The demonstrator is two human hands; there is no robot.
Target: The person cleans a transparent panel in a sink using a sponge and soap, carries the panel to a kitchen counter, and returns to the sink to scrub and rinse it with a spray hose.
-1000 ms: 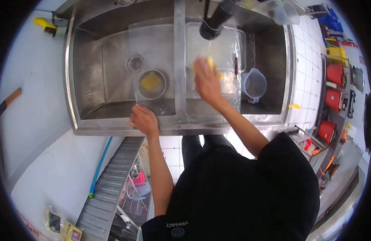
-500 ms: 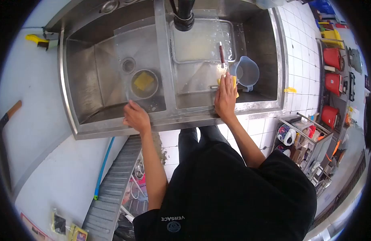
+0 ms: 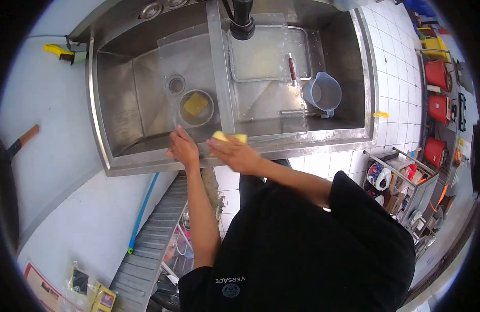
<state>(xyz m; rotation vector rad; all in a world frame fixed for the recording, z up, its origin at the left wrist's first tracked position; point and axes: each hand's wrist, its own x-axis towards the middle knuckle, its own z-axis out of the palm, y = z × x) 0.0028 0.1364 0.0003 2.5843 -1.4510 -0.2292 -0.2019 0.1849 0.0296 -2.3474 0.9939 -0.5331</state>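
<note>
A yellow-handled brush (image 3: 60,51) hangs against the pale wall at the upper left of the frame, above a wooden handle (image 3: 29,135) at the far left. In the left basin of a steel sink (image 3: 126,112), a round bowl (image 3: 199,120) holds a yellow pad (image 3: 195,104). At the frame's centre, a person in black has the left hand (image 3: 184,149), fingers bunched, at the lower left corner of a clear sheet (image 3: 190,57) spanning both basins; whether it grips the sheet cannot be told. Just beside it, the right hand (image 3: 237,155) holds a yellow sponge (image 3: 240,138) at the sheet's lower edge, by the sink's front rim. A black faucet (image 3: 243,26) hangs at top centre, near a rectangular tray (image 3: 271,80) in the right basin. Farther right are a slim red-and-silver tool (image 3: 292,66), a bluish jug (image 3: 325,91) and, at the right edge, red containers (image 3: 436,74).
</note>
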